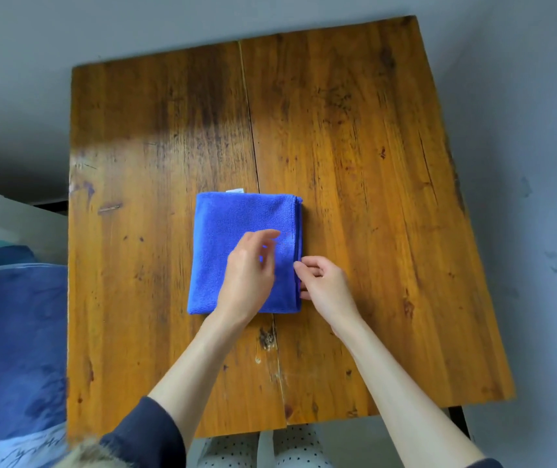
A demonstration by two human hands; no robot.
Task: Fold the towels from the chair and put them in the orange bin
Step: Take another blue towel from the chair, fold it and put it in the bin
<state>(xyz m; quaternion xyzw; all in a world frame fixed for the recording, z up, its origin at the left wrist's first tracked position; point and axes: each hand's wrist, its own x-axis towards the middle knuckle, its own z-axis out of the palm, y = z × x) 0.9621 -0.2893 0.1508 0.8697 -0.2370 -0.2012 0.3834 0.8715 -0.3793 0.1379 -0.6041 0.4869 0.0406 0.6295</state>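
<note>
Nearest to us, below the table's front edge, we see dotted trousers and two dark sleeves (150,430), the forearms reaching forward over the wooden table (371,163). At the low left lies blue patterned fabric (13,332); whether it belongs to the chair we cannot tell.

Farther in, our left hand (248,275) sits over the lower middle of the blue towel (236,251), fingers loosely spread and somewhat blurred, closed on nothing. Our right hand (326,285) is at the towel's right edge, thumb and fingertips drawn together on the stacked hem there; it looks like a pinch on the layers, though how firm we cannot say.

The towel itself lies flat near the table's centre as a compact rectangle of several layers, a small white tag (235,190) peeping out at its far edge. Beyond it the tabletop is bare wood up to the grey wall.

We judge this to be the folding step, nearly done: edges being squared. Next comes either one more fold or lifting the bundle with both hands so the layers stay together. No orange bin is in view, so finding it comes first.
</note>
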